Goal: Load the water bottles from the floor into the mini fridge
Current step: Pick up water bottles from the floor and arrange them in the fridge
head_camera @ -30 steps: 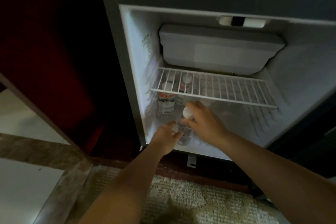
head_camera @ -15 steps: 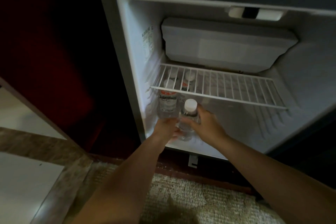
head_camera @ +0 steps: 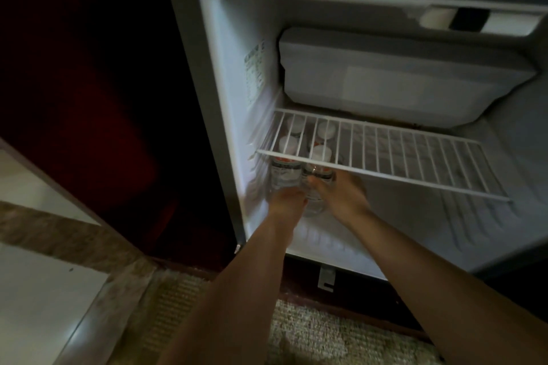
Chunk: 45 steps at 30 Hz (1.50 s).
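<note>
Fingers (head_camera: pixel 346 180): the right hand (head_camera: pixel 341 201) curls them round the front right bottle (head_camera: pixel 315 201), with the thumb on its near side.
Left hand (head_camera: pixel 286 203): it sits low against the front left bottle (head_camera: pixel 281 172). Its fingers are hidden behind the knuckles, so I cannot tell whether it grips.
Bottles: four stand upright in two rows of two.
Where: they are in the lower left corner of the mini fridge (head_camera: pixel 189 68), under the wire shelf (head_camera: pixel 415 157).
Hard to see: the rear bottles (head_camera: pixel 326 130) show only as white caps through the wires, and the labels are blurred.
Freezer box (head_camera: pixel 400 77): there is one, at upper centre.
Cut off: both forearms leave the bottom edge, and the fridge's right side leaves the frame.
Floor: a rug (head_camera: pixel 341 341) lies at lower centre.
</note>
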### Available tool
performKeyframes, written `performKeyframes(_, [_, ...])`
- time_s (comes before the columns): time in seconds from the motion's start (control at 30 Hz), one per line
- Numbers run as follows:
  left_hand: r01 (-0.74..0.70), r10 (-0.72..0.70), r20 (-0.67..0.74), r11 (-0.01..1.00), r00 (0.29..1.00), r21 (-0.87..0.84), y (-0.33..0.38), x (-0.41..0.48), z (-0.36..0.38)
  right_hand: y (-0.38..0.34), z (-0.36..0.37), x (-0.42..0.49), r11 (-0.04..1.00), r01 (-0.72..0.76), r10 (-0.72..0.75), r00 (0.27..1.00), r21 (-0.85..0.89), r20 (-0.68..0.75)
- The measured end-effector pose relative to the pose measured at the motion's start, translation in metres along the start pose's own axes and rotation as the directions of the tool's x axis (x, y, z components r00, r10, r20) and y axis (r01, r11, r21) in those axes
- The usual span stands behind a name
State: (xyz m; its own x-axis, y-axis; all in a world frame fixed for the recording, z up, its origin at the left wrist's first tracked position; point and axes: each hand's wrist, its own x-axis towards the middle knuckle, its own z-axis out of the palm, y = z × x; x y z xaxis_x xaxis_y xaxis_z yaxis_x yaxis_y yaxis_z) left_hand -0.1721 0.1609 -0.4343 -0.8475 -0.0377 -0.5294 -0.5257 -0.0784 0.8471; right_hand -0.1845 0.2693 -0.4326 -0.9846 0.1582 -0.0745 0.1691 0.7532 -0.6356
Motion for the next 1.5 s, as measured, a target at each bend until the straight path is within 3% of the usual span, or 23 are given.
performKeyframes(0.13, [-0.039,0.038,-0.025,0.998,0.999,-0.039,-0.001,-0.005,0.000,-0.001,0.005,0.003,0.999,-0.023,0.022,0.999,-0.025,-0.032])
performKeyframes(0.27, [0.034,-0.040,0.178,0.999,0.983,0.035,0.007,-0.015,-0.011,-0.003,0.007,-0.001,0.999,-0.048,0.048,0.999,0.005,0.025])
performKeyframes(0.33, [0.044,-0.066,0.199,0.993,0.978,0.111,0.012,-0.019,-0.014,-0.002,0.004,-0.008,0.989,-0.053,0.038,0.994,0.139,0.103])
performKeyframes(0.4, [-0.027,-0.019,0.161,0.960,0.987,0.279,0.014,-0.018,-0.015,-0.003,-0.003,-0.012,0.983,-0.087,0.061,0.986,0.163,0.157])
performKeyframes(0.5, [-0.133,0.084,0.121,0.860,0.989,0.493,0.014,-0.023,-0.020,-0.006,-0.012,-0.015,0.996,-0.088,0.090,0.976,-0.019,0.199])
performKeyframes(0.57, [-0.169,0.054,0.198,0.759,0.979,0.629,0.014,-0.032,-0.025,-0.008,-0.016,-0.024,0.997,-0.038,0.056,0.960,-0.072,0.275])
performKeyframes(0.63, [-0.190,-0.017,0.247,0.589,0.969,0.786,0.019,-0.046,-0.032,-0.012,-0.024,-0.035,0.986,0.046,0.014,0.936,-0.163,0.351])
performKeyframes(0.73, [-0.236,-0.079,0.298,0.437,0.951,0.868,0.038,-0.068,-0.040,-0.023,-0.039,-0.049,0.960,0.126,-0.017,0.919,-0.252,0.395])
performKeyframes(0.87, [-0.276,-0.039,0.327,0.446,0.944,0.851,0.062,-0.107,-0.053,-0.048,-0.059,-0.073,0.935,0.225,-0.106,0.915,-0.274,0.389])
performKeyframes(1.0, [-0.283,0.003,0.301,0.347,0.954,0.894,0.079,-0.149,-0.075,-0.080,-0.086,-0.103,0.886,0.336,-0.200,0.899,-0.320,0.390])
performKeyframes(1.23, [-0.266,0.024,0.271,0.285,0.962,0.921,0.084,-0.230,-0.144,-0.139,-0.106,-0.168,0.763,0.529,-0.356,0.823,-0.370,0.443])
performKeyframes(1.5, [-0.138,0.049,0.131,0.461,0.990,0.877,0.068,-0.335,-0.248,-0.229,-0.095,-0.262,0.610,0.715,-0.481,0.676,-0.340,0.558])
